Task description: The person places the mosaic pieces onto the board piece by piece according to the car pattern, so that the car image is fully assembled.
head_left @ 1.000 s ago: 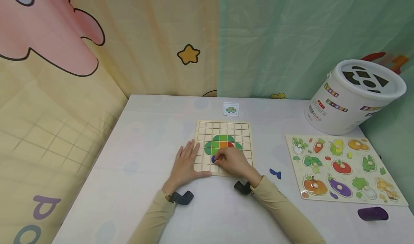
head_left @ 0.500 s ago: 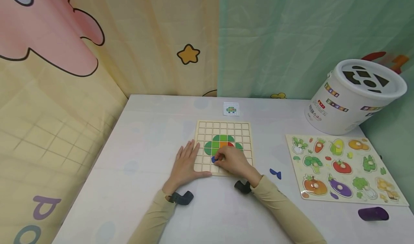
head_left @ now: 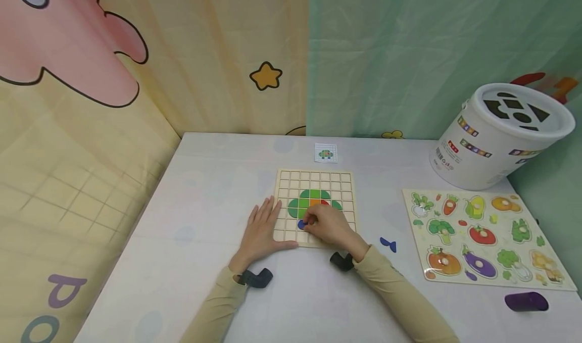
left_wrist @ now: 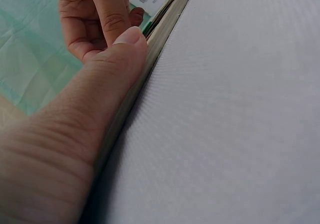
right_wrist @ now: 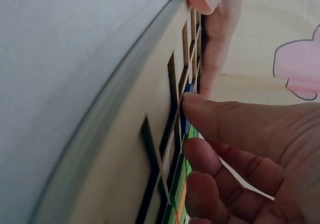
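A square wooden grid board (head_left: 314,177) lies on the table, with green, orange and red pieces set in its middle cells. My left hand (head_left: 261,232) lies with fingers spread along the board's left side, its thumb (left_wrist: 120,53) against the near edge. Just below the green pieces, my right hand (head_left: 329,225) pinches a small blue piece (head_left: 301,225) between thumb and finger, right at the board's cells. In the right wrist view the thumb tip overlaps that blue piece (right_wrist: 188,119). The right hand hides part of the board. Two blue pieces (head_left: 388,244) lie to its right.
A small picture card (head_left: 326,153) showing a coloured grid figure lies behind the board. To the right are a vegetable puzzle board (head_left: 454,277), a white bucket (head_left: 482,151) with shaped holes in its lid, and a dark purple object (head_left: 526,301). Curtains hang behind the table.
The blue piece now lies flatter under my right fingers, which have barely shifted. My left hand has stayed in place on the board.
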A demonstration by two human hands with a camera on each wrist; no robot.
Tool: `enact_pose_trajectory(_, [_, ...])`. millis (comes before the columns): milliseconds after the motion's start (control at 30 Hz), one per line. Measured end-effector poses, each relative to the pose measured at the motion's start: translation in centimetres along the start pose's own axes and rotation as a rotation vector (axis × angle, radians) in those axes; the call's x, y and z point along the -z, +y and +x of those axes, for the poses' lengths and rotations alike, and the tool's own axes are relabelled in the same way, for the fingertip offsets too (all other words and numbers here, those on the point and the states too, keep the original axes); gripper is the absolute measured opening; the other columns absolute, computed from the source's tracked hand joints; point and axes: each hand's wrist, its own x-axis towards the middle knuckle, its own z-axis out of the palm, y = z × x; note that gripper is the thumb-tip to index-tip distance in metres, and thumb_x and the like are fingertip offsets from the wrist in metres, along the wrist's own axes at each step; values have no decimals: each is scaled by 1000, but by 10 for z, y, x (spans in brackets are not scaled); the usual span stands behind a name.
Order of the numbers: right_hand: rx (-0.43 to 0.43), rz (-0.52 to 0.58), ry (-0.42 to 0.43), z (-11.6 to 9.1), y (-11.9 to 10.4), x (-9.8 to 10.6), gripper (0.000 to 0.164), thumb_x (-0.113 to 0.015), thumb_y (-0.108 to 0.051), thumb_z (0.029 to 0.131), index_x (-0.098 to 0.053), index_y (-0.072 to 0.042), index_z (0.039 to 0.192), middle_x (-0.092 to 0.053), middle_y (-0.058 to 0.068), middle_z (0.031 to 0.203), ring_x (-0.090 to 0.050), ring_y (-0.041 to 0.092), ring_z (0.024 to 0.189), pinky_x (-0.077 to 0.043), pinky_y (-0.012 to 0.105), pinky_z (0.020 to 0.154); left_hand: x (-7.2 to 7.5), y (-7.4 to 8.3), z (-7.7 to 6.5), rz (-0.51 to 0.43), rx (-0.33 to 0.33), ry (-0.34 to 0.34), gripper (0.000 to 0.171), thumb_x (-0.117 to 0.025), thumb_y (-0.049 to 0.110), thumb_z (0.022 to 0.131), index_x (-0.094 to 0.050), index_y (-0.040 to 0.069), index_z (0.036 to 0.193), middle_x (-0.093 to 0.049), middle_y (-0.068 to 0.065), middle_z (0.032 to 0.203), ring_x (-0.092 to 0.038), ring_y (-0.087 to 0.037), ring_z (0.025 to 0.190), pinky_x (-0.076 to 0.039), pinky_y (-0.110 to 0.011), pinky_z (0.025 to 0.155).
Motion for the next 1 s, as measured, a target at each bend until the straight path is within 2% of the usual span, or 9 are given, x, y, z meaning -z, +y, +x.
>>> enact_pose_trajectory(167, [-7,8,10,-2,-1,3,13,-80,-21,76,-68,-16,77,-55,-11,69,-50,7,63,-43,25,56,0,-1,-1,-11,-2,11,116,-58,79,69,-21,6,151,-13,-13,157,-6,-24,143,-1,-43,114])
enact_pose_trajectory(500, [-82,-38,-3,2,-1,3,22,-84,-29,71,-67,-15,74,-54,-10,66,-48,8,59,-41,25,53,-2,-1,0,-8,-12,15,116,-54,82,69,-22,6,151,-13,-14,157,-7,-25,143,-3,-44,114])
enact_pose_trajectory(800, [-61,-46,19,2,-1,2,22,-84,-27,71,-66,-14,72,-52,-10,64,-47,8,57,-39,24,52,0,0,0,1,10,-8,116,-58,79,69,-20,7,152,-9,-11,157,-3,-22,144,0,-42,114])
enact_pose_trajectory(1000, [-106,-36,11,-6,-1,9,22,-82,-29,74,-65,-16,74,-52,-9,63,-47,10,57,-40,26,51,-1,0,0,1,10,-8,116,-58,79,69,-20,7,152,-10,-11,157,-4,-23,144,0,-42,114])
